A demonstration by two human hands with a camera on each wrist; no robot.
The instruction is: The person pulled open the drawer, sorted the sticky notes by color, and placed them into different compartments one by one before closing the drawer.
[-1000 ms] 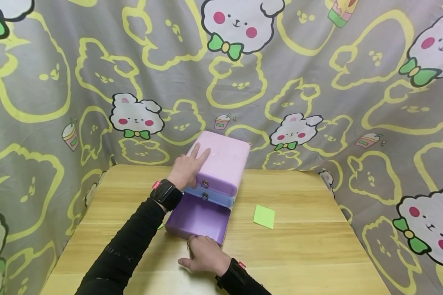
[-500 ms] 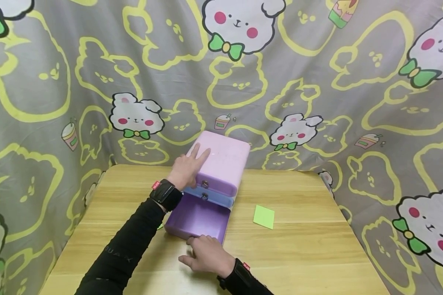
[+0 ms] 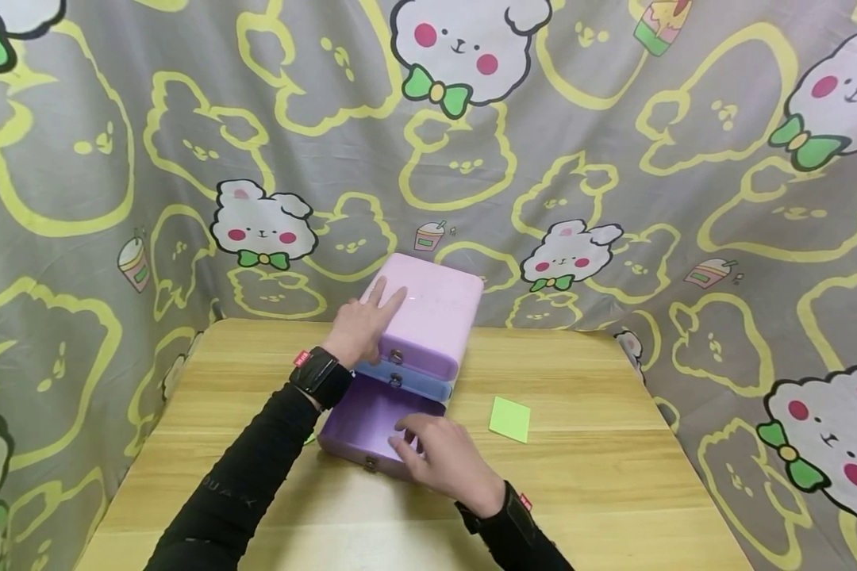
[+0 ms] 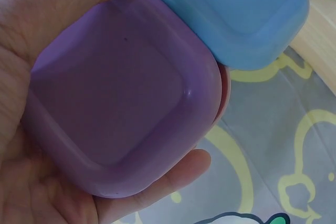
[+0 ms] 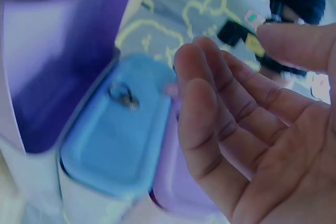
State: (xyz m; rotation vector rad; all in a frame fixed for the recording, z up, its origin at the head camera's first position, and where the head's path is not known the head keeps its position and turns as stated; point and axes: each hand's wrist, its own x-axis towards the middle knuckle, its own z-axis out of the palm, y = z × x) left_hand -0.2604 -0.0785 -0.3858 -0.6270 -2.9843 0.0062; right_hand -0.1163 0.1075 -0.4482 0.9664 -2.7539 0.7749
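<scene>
A small drawer cabinet (image 3: pixel 439 305) with a pale pink top stands at the back of the table. Its purple bottom drawer (image 3: pixel 357 420) is pulled out, and the visible part of its inside holds nothing. My left hand (image 3: pixel 360 329) rests on the cabinet's left front corner, with straight, spread fingers on top and the thumb down the front of the purple top drawer (image 4: pixel 115 87). The blue middle drawer (image 5: pixel 113 145), with a small metal ring pull, is closed. Over the right side of the bottom drawer hovers my right hand (image 3: pixel 450 456), fingers loosely bent, holding nothing.
A light green square of paper (image 3: pixel 510 419) lies right of the cabinet on the wooden table (image 3: pixel 578 476). A green edge (image 3: pixel 310 438) shows by the left forearm, mostly hidden. Behind hangs a grey curtain (image 3: pixel 371 159) with cartoon prints.
My right hand has left the bottom drawer's front and moved up and to the right, over the drawer. The drawer's front pull now shows. My left hand has stayed put.
</scene>
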